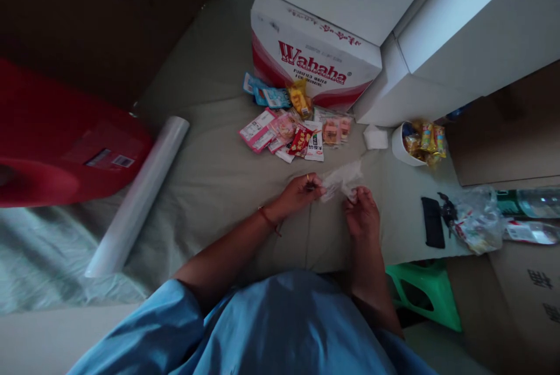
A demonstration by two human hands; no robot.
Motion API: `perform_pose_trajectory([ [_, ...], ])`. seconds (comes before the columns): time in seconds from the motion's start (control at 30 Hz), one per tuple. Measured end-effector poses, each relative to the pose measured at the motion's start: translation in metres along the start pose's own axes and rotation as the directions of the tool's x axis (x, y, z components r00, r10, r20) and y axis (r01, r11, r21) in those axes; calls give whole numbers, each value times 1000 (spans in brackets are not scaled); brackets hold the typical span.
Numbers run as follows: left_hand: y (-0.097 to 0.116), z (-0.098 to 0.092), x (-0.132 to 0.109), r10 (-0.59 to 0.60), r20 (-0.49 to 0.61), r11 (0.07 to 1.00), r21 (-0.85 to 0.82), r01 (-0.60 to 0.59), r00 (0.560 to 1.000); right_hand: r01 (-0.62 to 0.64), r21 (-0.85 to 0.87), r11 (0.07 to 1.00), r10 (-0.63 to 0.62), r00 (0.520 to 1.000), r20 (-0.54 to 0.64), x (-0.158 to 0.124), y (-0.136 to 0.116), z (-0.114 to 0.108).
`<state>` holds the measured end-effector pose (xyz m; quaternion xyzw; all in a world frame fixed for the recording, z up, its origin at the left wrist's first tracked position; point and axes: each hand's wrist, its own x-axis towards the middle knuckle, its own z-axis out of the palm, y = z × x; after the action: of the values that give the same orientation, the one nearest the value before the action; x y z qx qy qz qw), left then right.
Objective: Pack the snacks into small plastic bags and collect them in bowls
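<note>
Between my two hands a thin, clear plastic bag (343, 177) is stretched out above the cloth-covered surface. My left hand (301, 193) pinches the bag's left end; a ring and a red wrist cord show on that arm. My right hand (362, 211) has its fingers closed on the lower right part of the bag. Just beyond lies a loose heap of small packets: pink-edged packets (259, 130), a red packet (301, 140), a white packet (315, 143), blue packets (276, 97), a yellow packet (300, 98) and clear packets with pinkish contents (332, 131).
A Wahaha water carton (315, 60) stands behind the packets. To the right are a folded white tissue (375, 137), a white bowl (403, 150) of gold-wrapped items, a black phone-like object (433, 222) and a green stool (450, 299). Leftward lie a plastic film roll (140, 197) and a red container (65, 136).
</note>
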<state>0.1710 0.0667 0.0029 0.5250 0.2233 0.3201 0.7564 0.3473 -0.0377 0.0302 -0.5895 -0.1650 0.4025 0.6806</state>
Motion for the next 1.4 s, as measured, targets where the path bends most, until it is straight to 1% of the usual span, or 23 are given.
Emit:
perform_pose_trajectory([
  [0.1,8,-10,3,33,-51,999,15,-32,998,-47,11,999,47,998,36,0,-8,-19],
  [0.2,15,-25,7,89,-141,995,65,-80,986,-25,-70,997,27,999,26,-1,-15,-40],
  [0.27,18,-36,10,128,-219,989,102,-108,967,-13,-155,988,19,999,41,-5,-21,-55],
  [0.37,19,-52,13,207,-333,974,159,-161,920,3,-283,959,18,997,73,-12,-29,-73],
  [0.47,17,-61,15,274,-415,958,200,-207,867,0,-433,902,45,994,94,-19,-35,-84],
  [0.57,14,-63,15,289,-456,950,247,-192,842,8,-624,781,103,985,141,-20,-33,-87],
  [0.63,13,-62,15,271,-460,951,261,-163,845,76,-732,677,71,983,167,-18,-28,-85],
  [0.7,13,-60,14,247,-444,958,248,-147,861,201,-807,555,-54,977,206,-15,-21,-81],
  [0.77,15,-58,13,238,-403,961,232,-153,884,329,-840,431,-175,944,279,-12,-16,-74],
  [0.83,18,-57,11,239,-360,959,233,-162,902,424,-835,351,-200,905,376,-9,-13,-65],
  [0.93,21,-56,10,231,-325,958,243,-155,917,512,-799,316,-175,859,481,-4,-11,-46],
  [1.0,21,-54,11,206,-298,964,228,-140,932,536,-775,335,-182,844,505,-1,-9,-32],
  [1.03,21,-52,11,202,-290,967,210,-144,935,529,-770,358,-180,848,499,1,-8,-25],
  [1.07,21,-50,11,215,-300,967,200,-159,929,507,-770,387,-166,860,483,2,-6,-18],
  [1.1,21,-47,11,243,-338,961,211,-179,909,473,-774,422,-145,877,457,3,-3,-11],
  [1.13,21,-43,10,283,-406,949,251,-192,869,430,-779,456,-127,898,421,3,-1,-4],
  [1.2,20,-33,6,351,-552,913,383,-144,756,339,-789,512,-128,939,320,0,4,8],
  [1.23,19,-28,3,357,-582,896,435,-91,730,304,-790,533,-152,952,264,-2,7,14],
  [1.27,18,-23,0,336,-568,885,463,-45,751,281,-789,547,-184,959,214,-5,8,20],
  [1.3,18,-17,-3,292,-508,880,474,-20,810,266,-791,550,-217,961,172,-9,10,25],
  [1.33,17,-12,-6,236,-405,880,474,-18,883,260,-797,546,-243,959,147,-13,11,31],
  [1.37,16,-7,-8,179,-284,885,466,-27,942,265,-803,534,-257,955,144,-17,11,35],
  [1.4,15,-3,-9,130,-180,890,455,-35,975,279,-809,518,-263,952,159,-21,12,39],
])
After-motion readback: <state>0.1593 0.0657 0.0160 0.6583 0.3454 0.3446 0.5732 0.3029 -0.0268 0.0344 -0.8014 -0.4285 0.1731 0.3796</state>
